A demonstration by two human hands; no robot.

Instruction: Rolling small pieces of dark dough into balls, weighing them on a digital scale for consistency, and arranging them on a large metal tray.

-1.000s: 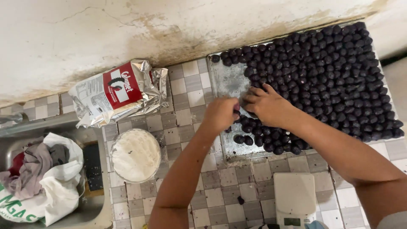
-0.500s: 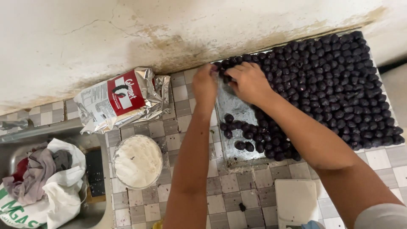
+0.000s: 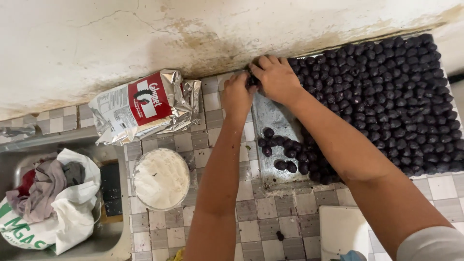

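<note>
A crumpled silver foil bag with a red and white label lies on the tiled surface, far left by the wall.

You are looking down at a checkered tile counter. Lying on it is a metal tray crowded with dark balls, a crumpled foil bag, a round bowl of white powder, a white board at the near edge, and one stray dark ball.
</note>
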